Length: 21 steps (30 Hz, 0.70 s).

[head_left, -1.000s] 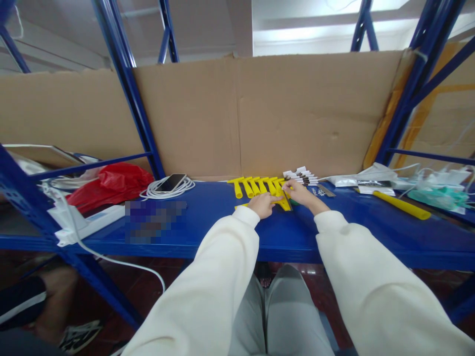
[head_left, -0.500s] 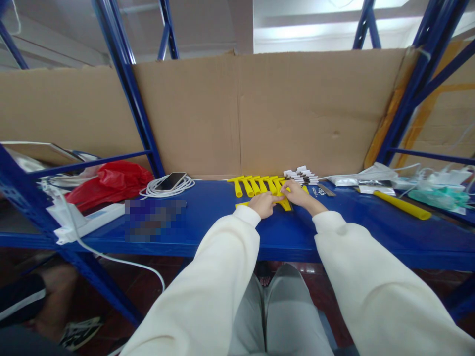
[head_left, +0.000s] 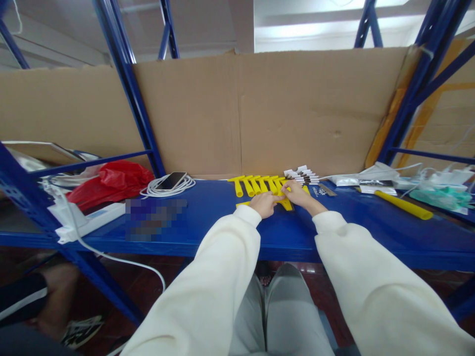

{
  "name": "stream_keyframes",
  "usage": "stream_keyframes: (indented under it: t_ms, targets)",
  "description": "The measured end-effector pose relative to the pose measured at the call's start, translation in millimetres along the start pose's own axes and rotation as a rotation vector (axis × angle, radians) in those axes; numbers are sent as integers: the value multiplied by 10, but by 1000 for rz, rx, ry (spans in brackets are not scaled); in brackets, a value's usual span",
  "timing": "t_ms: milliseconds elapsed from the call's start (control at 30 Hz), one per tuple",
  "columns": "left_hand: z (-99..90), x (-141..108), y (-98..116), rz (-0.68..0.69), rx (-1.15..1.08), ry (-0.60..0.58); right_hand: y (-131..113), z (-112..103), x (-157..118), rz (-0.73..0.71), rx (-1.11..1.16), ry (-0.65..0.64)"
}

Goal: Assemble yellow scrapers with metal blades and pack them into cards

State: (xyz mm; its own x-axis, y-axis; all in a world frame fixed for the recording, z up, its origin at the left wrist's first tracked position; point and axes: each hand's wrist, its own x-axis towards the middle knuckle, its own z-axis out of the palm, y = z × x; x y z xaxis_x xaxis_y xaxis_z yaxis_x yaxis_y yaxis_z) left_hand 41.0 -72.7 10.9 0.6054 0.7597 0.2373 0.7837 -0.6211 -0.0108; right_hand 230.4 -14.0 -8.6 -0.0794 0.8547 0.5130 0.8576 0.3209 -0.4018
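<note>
My left hand (head_left: 262,204) and my right hand (head_left: 297,194) meet over a yellow T-shaped piece (head_left: 286,204) on the blue shelf. Both hands have their fingers closed on it, the fingertips nearly touching each other. Part of the piece is hidden beneath the fingers. Just behind stands a row of several yellow T-shaped pieces (head_left: 251,186), lying side by side. At the right end of that row is a fanned stack of white and dark strips (head_left: 302,175). A small metal ruler-like strip (head_left: 327,189) lies right of my right hand.
On the left lie a coiled white cable (head_left: 185,186) with a phone (head_left: 171,181), a red bag (head_left: 118,181) and a white power strip (head_left: 102,219). A yellow tube (head_left: 404,205) and plastic bags (head_left: 440,197) lie right. Cardboard (head_left: 274,109) stands behind. Someone's leg (head_left: 59,291) shows lower left.
</note>
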Motion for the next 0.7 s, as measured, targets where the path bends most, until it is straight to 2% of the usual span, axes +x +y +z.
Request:
stream_keyframes:
  t_ms: [433,600,700]
  targets:
    - [-14,0,8,-21,-37,0,44,4,5,-20,106,14]
    - [5,7,-21,-39,-64,3,14,-39,-21,54,188,50]
    - [19,11,-45,-44,-74,-5,9,-168,-74,140,200,32]
